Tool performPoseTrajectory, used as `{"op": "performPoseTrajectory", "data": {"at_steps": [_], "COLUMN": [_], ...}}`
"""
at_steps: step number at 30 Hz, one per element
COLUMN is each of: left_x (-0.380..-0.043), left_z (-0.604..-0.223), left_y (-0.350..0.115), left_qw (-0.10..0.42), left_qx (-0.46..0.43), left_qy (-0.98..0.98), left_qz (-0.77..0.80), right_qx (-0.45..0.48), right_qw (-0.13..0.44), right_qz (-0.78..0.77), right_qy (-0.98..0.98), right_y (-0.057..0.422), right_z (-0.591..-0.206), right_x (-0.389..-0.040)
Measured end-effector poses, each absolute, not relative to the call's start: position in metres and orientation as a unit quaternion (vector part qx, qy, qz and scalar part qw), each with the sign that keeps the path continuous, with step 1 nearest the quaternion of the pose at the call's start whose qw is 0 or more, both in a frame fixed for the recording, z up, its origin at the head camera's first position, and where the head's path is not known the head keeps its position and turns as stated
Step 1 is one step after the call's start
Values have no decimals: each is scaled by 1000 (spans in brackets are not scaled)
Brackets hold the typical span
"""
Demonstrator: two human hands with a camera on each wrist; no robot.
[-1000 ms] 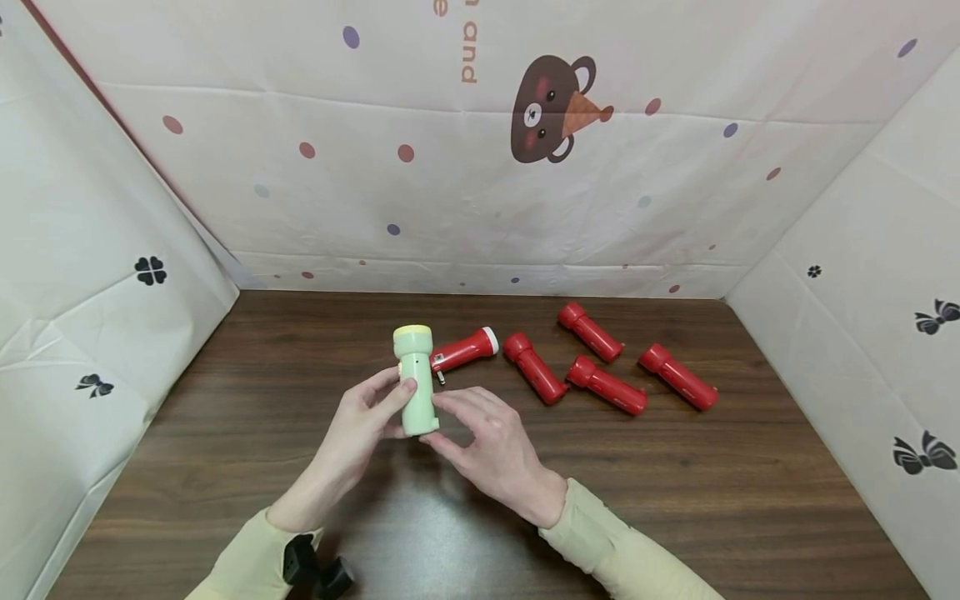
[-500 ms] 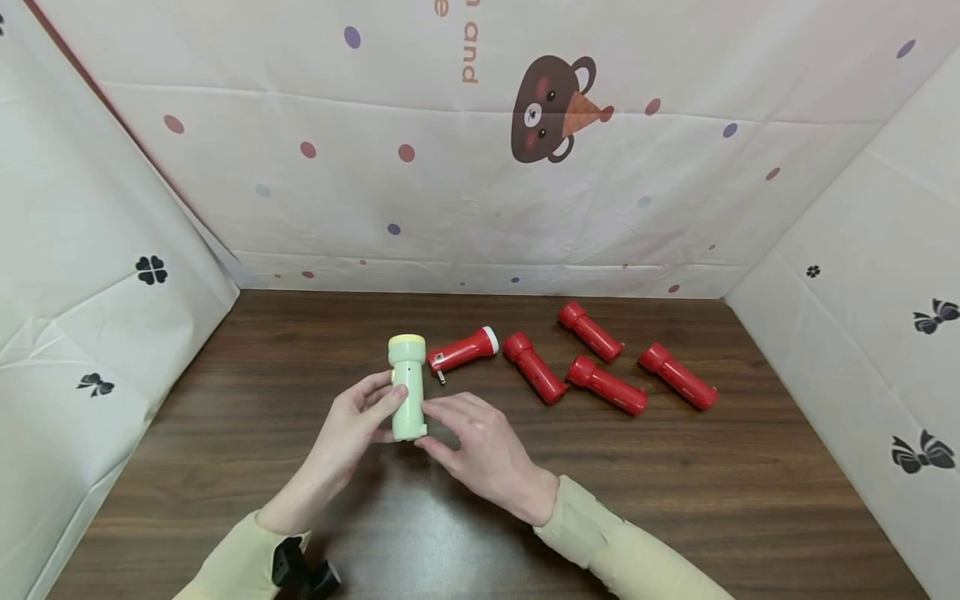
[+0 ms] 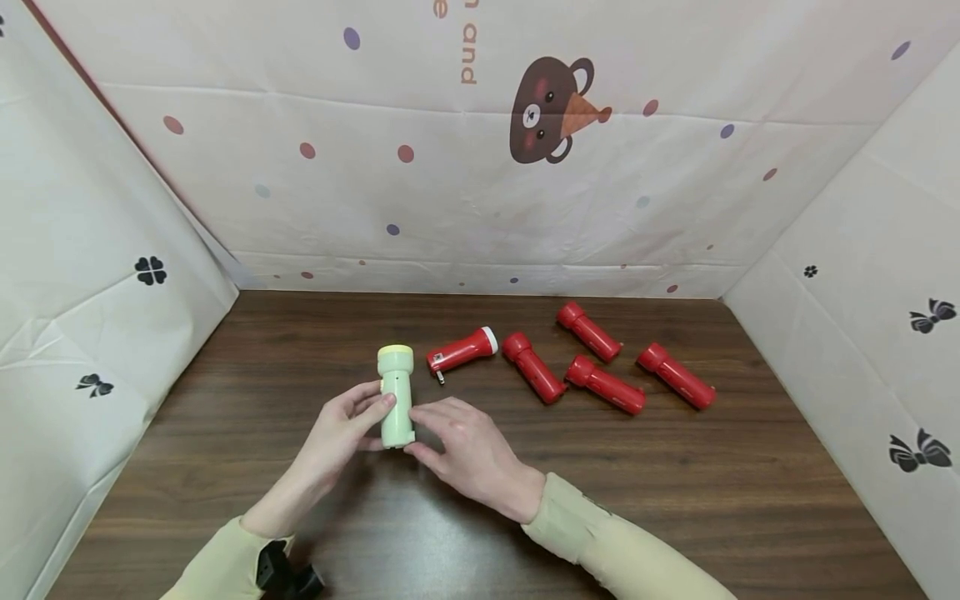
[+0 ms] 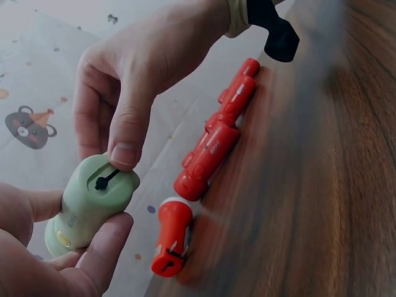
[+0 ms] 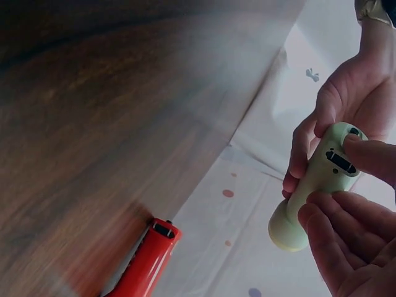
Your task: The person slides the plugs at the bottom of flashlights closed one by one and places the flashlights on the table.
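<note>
A pale green flashlight [image 3: 397, 417] with a yellow head rim is held head-up over the table. My left hand [image 3: 337, 433] grips it from the left, thumb across its body. From the right, my right hand [image 3: 472, 450] pinches the tail end between thumb and fingers. The left wrist view shows the right thumb [image 4: 125, 154] on the tail face of the green flashlight [image 4: 93, 198], at a slot with a dark piece in it. Seen from the right wrist, a dark recessed opening [image 5: 341, 163] lies on its side, near the thumb.
Just behind lies a red flashlight [image 3: 462, 350] with a white head and metal prongs sticking out. Several red flashlights [image 3: 536, 369] lie to its right on the dark wood table [image 3: 675, 500]. Printed white sheets [image 3: 300, 200] stand along the back and both sides.
Both hands have moved with the green flashlight a little left and toward the person. The grip looks the same, and the red flashlights stay where they were.
</note>
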State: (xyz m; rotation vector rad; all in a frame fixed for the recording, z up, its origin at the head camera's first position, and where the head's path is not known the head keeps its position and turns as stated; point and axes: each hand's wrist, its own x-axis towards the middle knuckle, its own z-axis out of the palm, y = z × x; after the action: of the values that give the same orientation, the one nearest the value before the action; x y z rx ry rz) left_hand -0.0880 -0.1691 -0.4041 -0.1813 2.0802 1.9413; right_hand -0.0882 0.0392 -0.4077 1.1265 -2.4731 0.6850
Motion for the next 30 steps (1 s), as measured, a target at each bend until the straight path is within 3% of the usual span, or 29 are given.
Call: {"op": "performPoseTrajectory", "data": {"at_steps": [9,30], "left_x": [-91,-91], "left_z": [-411,-424], "left_y": [-182,-207], "left_qw": [164,181], "left_qx": [-53,-42], "left_qy": [741,777], "left_qz": [649,602], "right_qx": [404,438], "right_qw": [126,88], "right_qz": [223,150], "right_qy": [-878,-882], "right_y": [29,4], "right_z": [-409,-420], "right_x": [-91,-96]}}
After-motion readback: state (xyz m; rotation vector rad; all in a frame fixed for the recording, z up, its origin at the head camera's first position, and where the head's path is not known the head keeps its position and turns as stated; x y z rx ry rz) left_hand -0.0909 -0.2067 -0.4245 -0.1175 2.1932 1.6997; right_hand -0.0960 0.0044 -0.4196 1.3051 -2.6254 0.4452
